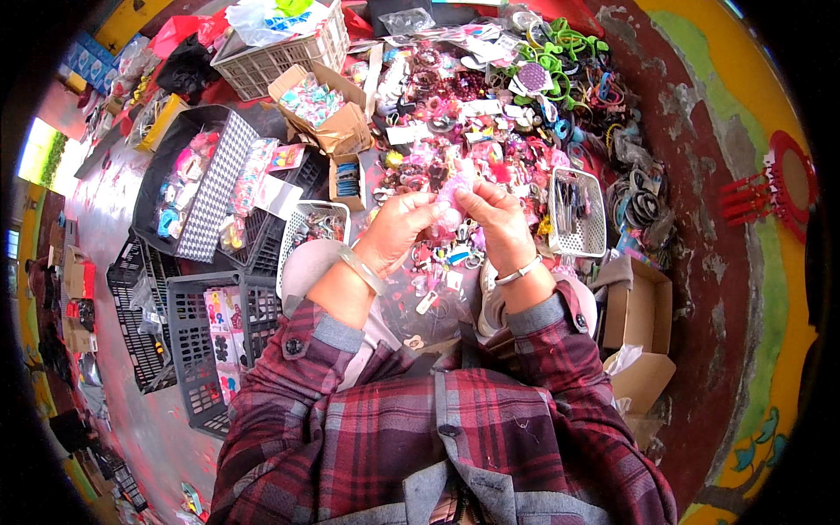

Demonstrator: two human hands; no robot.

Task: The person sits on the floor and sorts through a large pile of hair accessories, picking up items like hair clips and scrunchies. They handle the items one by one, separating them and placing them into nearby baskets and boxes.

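A small, fluffy pink item is held up between my hands, above a large heap of hair accessories. Its exact kind is too small to make out. My left hand pinches its left side between thumb and fingers, a pale bangle on the wrist. On the other side, the thumb and fingers of my right hand are closed on it, with a light band round that wrist. Below my hands lie several small clips and tags around a sheet of clear plastic.
A white basket of dark slim items stands right of my hands; another white basket is at the left. Farther left are a black box and a grey crate. Open cardboard boxes sit by my right arm. Green headbands lie far right.
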